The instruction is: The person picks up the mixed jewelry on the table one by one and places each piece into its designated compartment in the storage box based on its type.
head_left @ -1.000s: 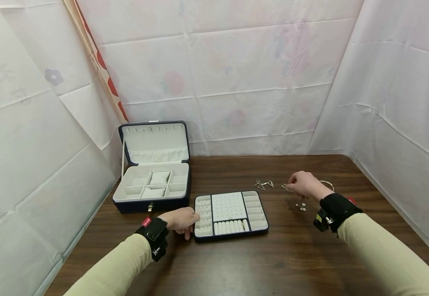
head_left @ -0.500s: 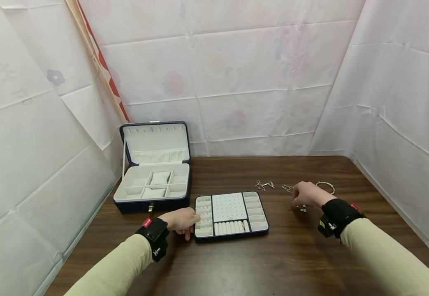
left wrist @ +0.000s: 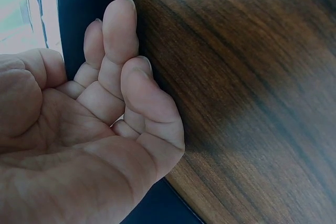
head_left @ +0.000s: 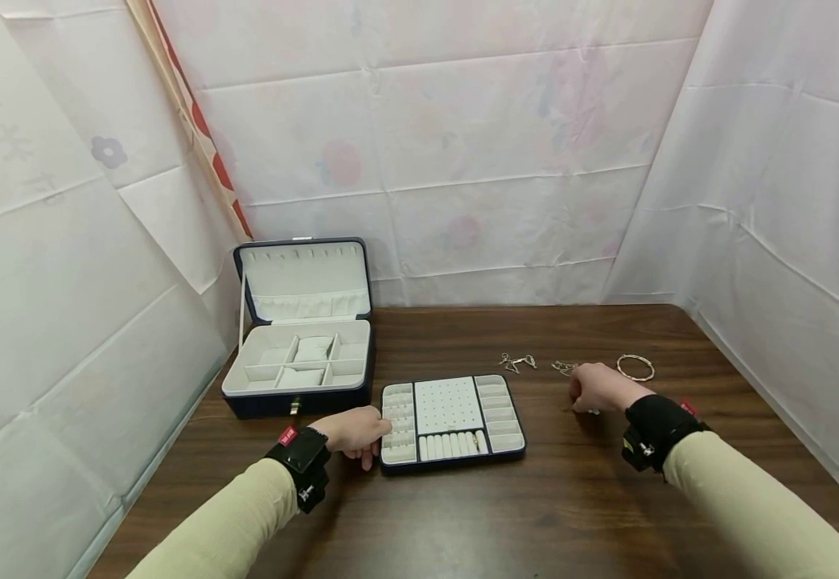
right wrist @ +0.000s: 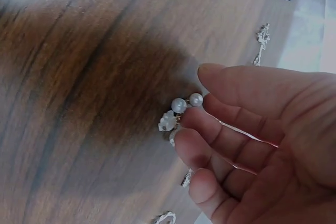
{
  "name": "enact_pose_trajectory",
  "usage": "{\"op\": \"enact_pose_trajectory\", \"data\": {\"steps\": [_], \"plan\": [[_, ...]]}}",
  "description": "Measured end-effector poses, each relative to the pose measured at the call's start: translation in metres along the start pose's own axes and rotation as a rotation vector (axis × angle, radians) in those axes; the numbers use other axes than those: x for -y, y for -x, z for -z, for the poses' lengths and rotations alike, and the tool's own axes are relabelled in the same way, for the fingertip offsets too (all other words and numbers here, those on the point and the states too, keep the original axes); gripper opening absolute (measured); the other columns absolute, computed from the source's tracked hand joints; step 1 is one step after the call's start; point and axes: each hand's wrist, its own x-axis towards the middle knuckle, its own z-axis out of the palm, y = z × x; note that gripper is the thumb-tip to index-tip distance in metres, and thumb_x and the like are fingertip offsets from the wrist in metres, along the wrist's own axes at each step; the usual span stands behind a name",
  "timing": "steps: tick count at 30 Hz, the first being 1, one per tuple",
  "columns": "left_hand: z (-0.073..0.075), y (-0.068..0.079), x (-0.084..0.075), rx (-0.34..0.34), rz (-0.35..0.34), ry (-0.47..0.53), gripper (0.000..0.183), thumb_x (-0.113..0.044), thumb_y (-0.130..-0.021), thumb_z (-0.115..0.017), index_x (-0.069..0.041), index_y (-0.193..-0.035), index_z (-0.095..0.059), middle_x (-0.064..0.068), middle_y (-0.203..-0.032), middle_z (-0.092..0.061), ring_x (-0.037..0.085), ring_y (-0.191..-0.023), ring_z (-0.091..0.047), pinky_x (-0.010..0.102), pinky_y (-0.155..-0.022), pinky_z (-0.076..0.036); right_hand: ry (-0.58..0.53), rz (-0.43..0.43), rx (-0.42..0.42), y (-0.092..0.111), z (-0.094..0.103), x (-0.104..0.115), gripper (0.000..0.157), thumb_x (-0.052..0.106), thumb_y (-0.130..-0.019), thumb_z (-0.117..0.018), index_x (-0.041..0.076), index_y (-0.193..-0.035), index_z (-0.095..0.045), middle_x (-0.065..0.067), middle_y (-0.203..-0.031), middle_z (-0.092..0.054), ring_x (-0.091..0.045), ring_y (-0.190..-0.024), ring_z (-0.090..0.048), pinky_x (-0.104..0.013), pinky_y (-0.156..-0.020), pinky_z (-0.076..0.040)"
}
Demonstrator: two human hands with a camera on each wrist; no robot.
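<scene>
The left hand (head_left: pixel 350 428) rests at the left edge of a jewelry tray (head_left: pixel 450 404), fingers loosely bent and its tip over the rim. The right hand (head_left: pixel 602 386) is half spread over pearl earrings (right wrist: pixel 178 106) on the table, thumb and fingertips parted around one pearl; whether they touch it I cannot tell.

Behind everything hangs printed white cloth (head_left: pixel 462 121), closing in the back and both sides of the wood-grain table (head_left: pixel 448 523). The navy jewelry box (head_left: pixel 260 404) stands lid up at the left, small watch cushions (head_left: pixel 314 348) in its compartments. The tray lies out of the box, just beside its front right corner, within open reach of the loose pieces.

Sorting looks barely begun. A bangle (head_left: pixel 636 380) lies beyond the right wrist, and one thin chain (head_left: pixel 515 363) lies past the tray's far right corner. A second chain (head_left: pixel 562 367) sits close against the right hand and could snag. The earrings, partly hidden under that hand, are also left. Only one ring (head_left: pixel 476 439) appears stowed, near the right end of the ring rolls (head_left: pixel 442 446).
</scene>
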Motion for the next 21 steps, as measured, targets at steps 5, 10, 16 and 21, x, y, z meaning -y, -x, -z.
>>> {"op": "enact_pose_trajectory", "data": {"steps": [5,10,16,21], "plan": [[0.000,0.000,0.000,0.001,0.003,0.003,0.035,-0.015,-0.098,-0.044,0.000,-0.074,-0.065,0.008,-0.058,-0.067,0.014,-0.052,-0.050,0.023,-0.049,-0.036,0.026,0.016,-0.017,-0.002,-0.005,0.001,0.016,-0.002,-0.080,-0.072,0.005,-0.087,-0.060,-0.005,-0.081,-0.058,-0.020,-0.071,-0.055,-0.035,-0.065,-0.045],[0.000,0.001,-0.001,0.002,0.005,0.008,0.035,-0.015,-0.098,-0.045,0.000,-0.073,-0.064,0.008,-0.058,-0.067,0.014,-0.053,-0.050,0.023,-0.049,-0.036,0.092,0.039,-0.040,-0.001,-0.008,0.004,0.018,-0.009,-0.081,-0.065,0.006,-0.083,-0.055,-0.005,-0.078,-0.054,-0.020,-0.070,-0.050,-0.035,-0.064,-0.042],[0.000,0.001,0.000,-0.002,0.007,0.006,0.035,-0.015,-0.097,-0.044,-0.001,-0.072,-0.064,0.007,-0.057,-0.066,0.014,-0.051,-0.049,0.022,-0.048,-0.035,0.153,0.026,-0.070,-0.001,-0.011,0.010,0.026,-0.009,-0.090,-0.055,0.010,-0.074,-0.049,-0.003,-0.072,-0.048,-0.020,-0.067,-0.045,-0.035,-0.062,-0.039],[0.000,0.001,0.000,0.000,0.008,0.002,0.034,-0.015,-0.097,-0.045,-0.001,-0.073,-0.064,0.007,-0.058,-0.066,0.014,-0.052,-0.049,0.023,-0.048,-0.035,0.203,0.001,-0.071,-0.006,-0.016,0.008,0.025,-0.004,-0.092,-0.057,0.010,-0.073,-0.051,-0.004,-0.072,-0.052,-0.022,-0.067,-0.049,-0.041,-0.064,-0.044]]}}
